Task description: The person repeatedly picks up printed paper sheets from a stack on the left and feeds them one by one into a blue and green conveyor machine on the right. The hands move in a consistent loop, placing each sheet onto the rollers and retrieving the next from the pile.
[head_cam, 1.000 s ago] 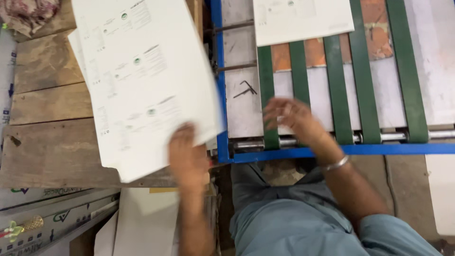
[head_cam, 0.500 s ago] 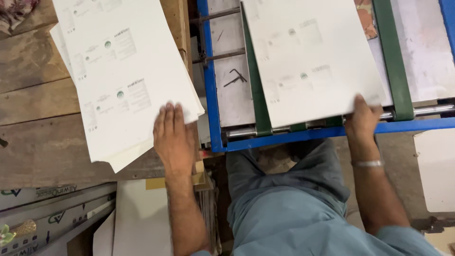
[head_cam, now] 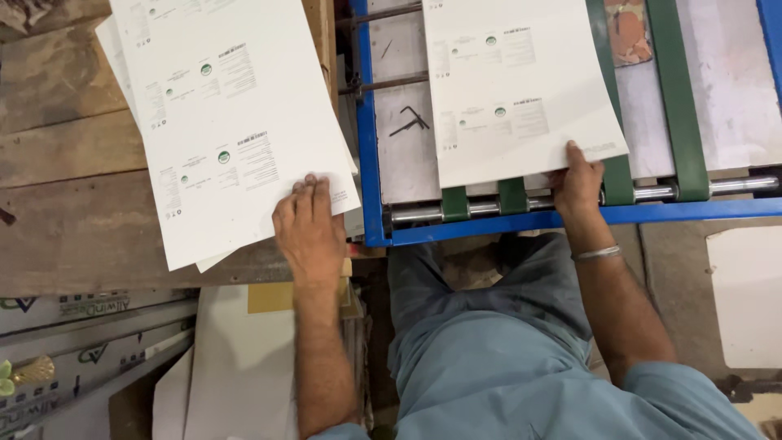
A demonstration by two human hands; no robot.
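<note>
My left hand (head_cam: 308,230) lies flat, fingers together, on the near corner of a stack of white printed sheets (head_cam: 228,122) resting on a wooden table (head_cam: 73,220). My right hand (head_cam: 577,186) grips the near edge of one white printed sheet (head_cam: 513,90), thumb on top. That sheet lies on the green belts (head_cam: 672,98) of a blue-framed conveyor (head_cam: 368,147), over the metal roller (head_cam: 733,187) at its near end.
A small black hex key (head_cam: 410,122) lies on the grey conveyor bed left of the sheet. Flat cardboard and white boards (head_cam: 228,367) lean below the table. A white panel (head_cam: 745,293) lies on the floor at right. My blue-clad lap fills the bottom centre.
The stack under my left hand has settled and my left hand has slid onto its corner. My right hand has caught the arriving sheet's near edge, now nearer the roller.
</note>
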